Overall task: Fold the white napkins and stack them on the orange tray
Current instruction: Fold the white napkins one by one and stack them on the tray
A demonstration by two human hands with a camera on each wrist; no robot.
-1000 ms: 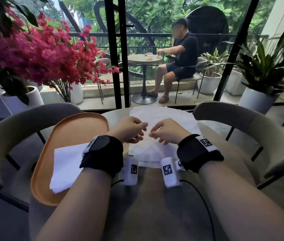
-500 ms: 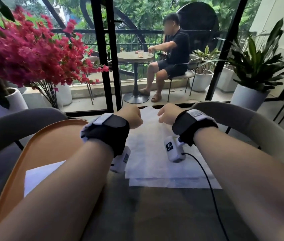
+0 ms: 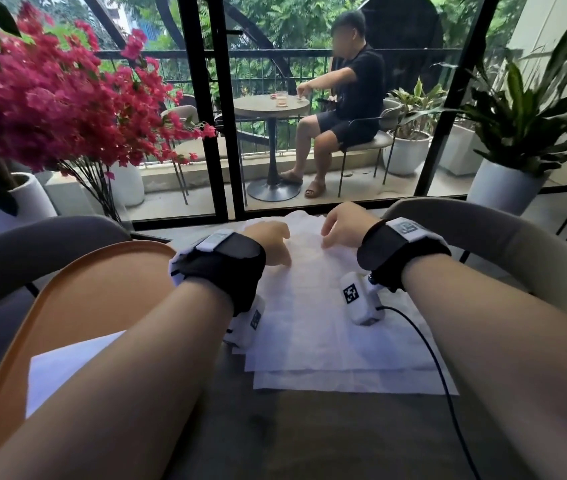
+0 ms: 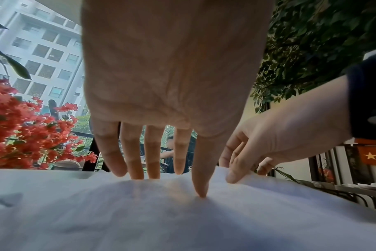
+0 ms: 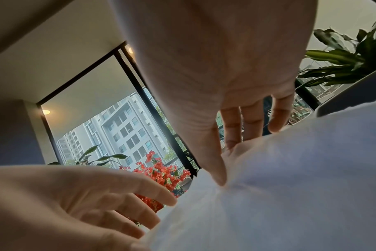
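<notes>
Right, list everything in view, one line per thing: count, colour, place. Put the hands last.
unfolded napkins: a loose pile of at least two, white, on the table under both hands
folded napkin: one, white, on the tray
tray: one, orange, left of the pile
table: one, dark grey, in front
chairs: two, beige, across the table
flowers: one bush, magenta, far left
potted plant: one, green in a white pot, far right
seated person: one, black clothes, on the balcony
left hand: fingers straight, tips pressing the pile
right hand: thumb and fingertips on the pile
</notes>
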